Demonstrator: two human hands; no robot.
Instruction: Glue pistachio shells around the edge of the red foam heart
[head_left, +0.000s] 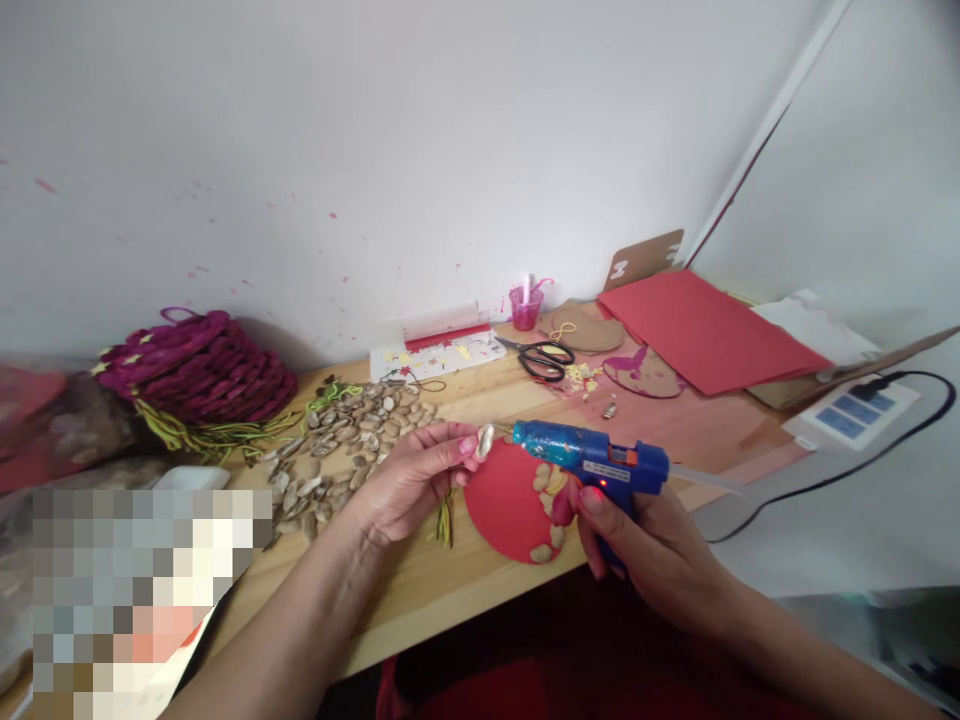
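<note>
My left hand point(411, 478) pinches a small pale seed point(485, 441) between thumb and fingers. My right hand point(651, 553) grips a blue hot glue gun point(592, 460), its nozzle pointing left and almost touching the seed. Below them a red round disc point(506, 505) lies on the wooden table point(465, 585), with several seeds stuck along its right edge. A heap of loose seeds point(346, 435) spreads out to the left of my left hand.
Black scissors point(541, 357), a pink cup point(525, 306), red paper sheets point(701, 328) and cardboard shapes lie at the back right. A magenta woven piece point(199, 365) with yellow-green threads sits at the left. A white power strip point(851, 415) and black cable run along the right.
</note>
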